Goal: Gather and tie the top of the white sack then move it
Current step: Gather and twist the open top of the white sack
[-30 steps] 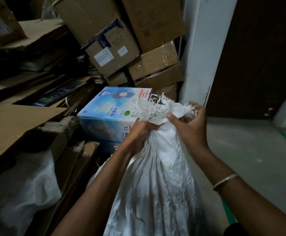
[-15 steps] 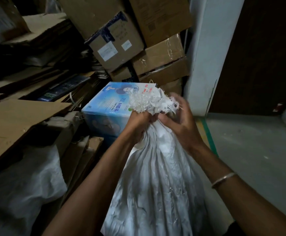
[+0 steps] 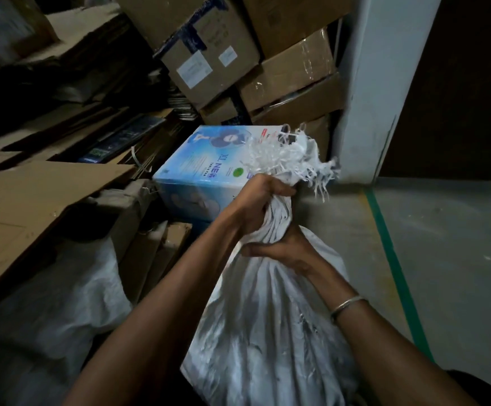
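Observation:
A full white woven sack (image 3: 270, 326) stands on the floor in front of me. Its top is bunched into a narrow neck, with a frayed fringe (image 3: 291, 156) sticking up above. My left hand (image 3: 256, 206) is clenched around the upper part of the neck, just under the fringe. My right hand (image 3: 285, 250) wraps the neck lower down, right where the sack's body begins. A metal bangle sits on my right wrist. No string or knot shows on the neck.
A blue fan box (image 3: 206, 174) sits just behind the sack. Stacked cardboard boxes (image 3: 285, 74) lean against a white pillar (image 3: 376, 92). Flat cardboard sheets (image 3: 33, 200) and another white bag (image 3: 48, 312) lie left. Grey floor with a green line (image 3: 390, 259) lies to the right.
The sack's top went from loosely held to tightly bunched. My right hand slid from beside the fringe down to the base of the neck, below my left hand.

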Demonstrator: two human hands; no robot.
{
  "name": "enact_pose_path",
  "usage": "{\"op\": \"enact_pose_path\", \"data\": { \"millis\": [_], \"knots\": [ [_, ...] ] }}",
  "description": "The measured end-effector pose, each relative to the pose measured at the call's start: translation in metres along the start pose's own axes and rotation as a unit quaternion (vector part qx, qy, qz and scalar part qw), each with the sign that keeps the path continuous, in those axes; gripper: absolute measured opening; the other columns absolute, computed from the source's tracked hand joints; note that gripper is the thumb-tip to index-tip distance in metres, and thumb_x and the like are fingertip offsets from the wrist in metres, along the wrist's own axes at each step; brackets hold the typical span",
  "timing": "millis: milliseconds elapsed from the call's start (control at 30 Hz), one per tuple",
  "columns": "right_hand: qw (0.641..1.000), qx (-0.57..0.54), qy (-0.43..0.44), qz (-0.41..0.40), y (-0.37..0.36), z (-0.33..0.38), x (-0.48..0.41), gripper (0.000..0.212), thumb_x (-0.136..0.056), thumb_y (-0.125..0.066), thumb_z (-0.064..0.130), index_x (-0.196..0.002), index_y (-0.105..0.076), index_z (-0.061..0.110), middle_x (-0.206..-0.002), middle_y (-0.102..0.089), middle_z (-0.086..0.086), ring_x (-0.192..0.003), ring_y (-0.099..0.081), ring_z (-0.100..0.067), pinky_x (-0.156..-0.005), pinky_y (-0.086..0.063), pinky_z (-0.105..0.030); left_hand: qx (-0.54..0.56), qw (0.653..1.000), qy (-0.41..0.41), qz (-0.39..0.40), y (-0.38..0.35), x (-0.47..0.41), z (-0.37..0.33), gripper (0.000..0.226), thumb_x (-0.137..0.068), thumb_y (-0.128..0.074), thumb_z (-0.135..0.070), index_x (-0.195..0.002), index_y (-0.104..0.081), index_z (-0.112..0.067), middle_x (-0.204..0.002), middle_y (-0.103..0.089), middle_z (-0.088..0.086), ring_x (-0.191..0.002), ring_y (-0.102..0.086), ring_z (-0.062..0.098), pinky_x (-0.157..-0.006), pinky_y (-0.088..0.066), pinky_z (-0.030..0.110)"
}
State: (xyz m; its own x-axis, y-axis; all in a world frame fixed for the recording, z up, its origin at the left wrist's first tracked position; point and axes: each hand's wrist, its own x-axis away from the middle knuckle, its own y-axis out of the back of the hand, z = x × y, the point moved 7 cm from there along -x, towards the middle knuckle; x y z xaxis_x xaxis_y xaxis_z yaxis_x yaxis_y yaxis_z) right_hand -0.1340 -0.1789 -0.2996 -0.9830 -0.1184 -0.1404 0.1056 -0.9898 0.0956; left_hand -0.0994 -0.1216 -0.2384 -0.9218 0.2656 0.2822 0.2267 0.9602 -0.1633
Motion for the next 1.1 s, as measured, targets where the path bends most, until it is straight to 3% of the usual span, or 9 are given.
{"op": "enact_pose_path", "data": {
  "millis": [133, 233, 300, 400, 567, 700, 767, 967, 1100],
  "knots": [
    [0.982, 0.046, 0.028, -0.179, 0.024, -0.006, -0.009, 0.045, -0.076, -0.076, -0.009, -0.109, -0.059, 0.017, -0.112, -0.059, 0.014, -0.107, -0.056, 0.003, -0.079, -0.033, 0.008, -0.097, 0.995, -0.037, 0.006, -0.009, -0.003, -0.002, 0.025, -0.076, -0.073, 0.006, -0.093, -0.077, -0.011, -0.109, -0.076, 0.008, -0.109, -0.070, 0.029, -0.113, -0.048, 0.048],
    [0.970, 0.020, 0.054, -0.238, 0.026, -0.012, -0.016, 0.052, -0.072, -0.066, -0.004, -0.122, -0.056, -0.008, -0.127, -0.062, -0.011, -0.112, -0.058, -0.004, -0.093, -0.041, -0.004, -0.160, 0.981, -0.092, 0.058, -0.013, 0.009, -0.009, 0.048, -0.089, -0.069, 0.006, -0.121, -0.059, -0.029, -0.122, -0.069, -0.005, -0.108, -0.068, 0.001, -0.104, -0.052, 0.024],
    [0.967, -0.005, 0.045, -0.249, 0.026, -0.020, -0.017, 0.046, -0.076, -0.062, -0.013, -0.122, -0.059, -0.006, -0.120, -0.065, -0.011, -0.103, -0.063, -0.005, -0.094, -0.048, -0.016, -0.242, 0.962, -0.096, 0.080, 0.011, 0.014, -0.009, 0.053, -0.088, -0.078, -0.009, -0.128, -0.052, -0.031, -0.128, -0.064, -0.010, -0.110, -0.063, -0.012, -0.099, -0.052, 0.016],
    [0.976, -0.050, -0.016, -0.210, 0.026, -0.032, -0.021, 0.051, -0.067, -0.063, -0.013, -0.110, -0.068, 0.014, -0.114, -0.072, -0.003, -0.101, -0.068, -0.008, -0.097, -0.054, -0.029, -0.347, 0.932, -0.062, 0.082, 0.068, 0.009, 0.018, 0.111, -0.067, -0.090, -0.034, -0.159, -0.027, -0.039, -0.162, -0.040, -0.008, -0.151, -0.034, 0.018, -0.124, -0.032, 0.047],
    [0.982, -0.134, -0.094, -0.094, 0.005, -0.050, -0.030, 0.051, -0.067, -0.067, -0.001, -0.114, -0.072, 0.019, -0.121, -0.073, -0.004, -0.117, -0.067, -0.023, -0.101, -0.053, -0.040, -0.438, 0.886, -0.068, 0.134, 0.063, 0.004, 0.111, 0.129, -0.046, -0.099, -0.061, -0.154, -0.032, -0.039, -0.162, -0.037, -0.011, -0.149, -0.036, 0.011, -0.127, -0.028, 0.039],
    [0.958, -0.210, -0.195, 0.009, 0.001, -0.068, -0.031, 0.049, -0.071, -0.084, 0.014, -0.116, -0.068, 0.006, -0.111, -0.074, -0.013, -0.115, -0.066, -0.034, -0.098, -0.054, -0.047, -0.359, 0.932, -0.041, 0.023, 0.043, -0.021, 0.138, 0.146, -0.031, -0.085, -0.084, -0.154, -0.033, -0.025, -0.154, -0.043, -0.002, -0.146, -0.040, 0.018, -0.123, -0.034, 0.036],
    [0.962, -0.213, -0.170, -0.011, 0.009, -0.074, -0.034, 0.064, -0.063, -0.094, 0.021, -0.121, -0.069, 0.010, -0.118, -0.074, -0.010, -0.115, -0.069, -0.032, -0.105, -0.051, -0.050, -0.314, 0.948, -0.044, -0.018, 0.038, -0.027, 0.147, 0.132, -0.033, -0.087, -0.079, -0.145, -0.043, -0.026, -0.144, -0.054, 0.000, -0.137, -0.051, 0.022, -0.117, -0.042, 0.041],
    [0.980, -0.091, -0.146, -0.103, 0.018, -0.078, -0.033, 0.050, -0.058, -0.097, 0.021, -0.103, -0.076, 0.020, -0.104, -0.079, 0.006, -0.102, -0.074, -0.013, -0.101, -0.055, -0.040, -0.267, 0.919, -0.171, -0.234, 0.044, -0.021, 0.160, 0.076, -0.062, -0.071, -0.046, -0.131, -0.061, -0.017, -0.107, -0.063, -0.005, -0.108, -0.064, 0.025, -0.098, -0.052, 0.048],
    [0.962, -0.138, -0.133, -0.193, 0.022, -0.075, -0.027, 0.031, -0.073, -0.091, 0.018, -0.100, -0.075, 0.020, -0.096, -0.079, 0.008, -0.086, -0.075, -0.011, -0.084, -0.059, -0.028, -0.203, 0.928, -0.183, -0.253, 0.037, -0.018, 0.162, 0.053, -0.065, -0.068, -0.040, -0.111, -0.072, -0.014, -0.101, -0.072, 0.000, -0.101, -0.069, 0.024, -0.095, -0.055, 0.047]
  ]
}}
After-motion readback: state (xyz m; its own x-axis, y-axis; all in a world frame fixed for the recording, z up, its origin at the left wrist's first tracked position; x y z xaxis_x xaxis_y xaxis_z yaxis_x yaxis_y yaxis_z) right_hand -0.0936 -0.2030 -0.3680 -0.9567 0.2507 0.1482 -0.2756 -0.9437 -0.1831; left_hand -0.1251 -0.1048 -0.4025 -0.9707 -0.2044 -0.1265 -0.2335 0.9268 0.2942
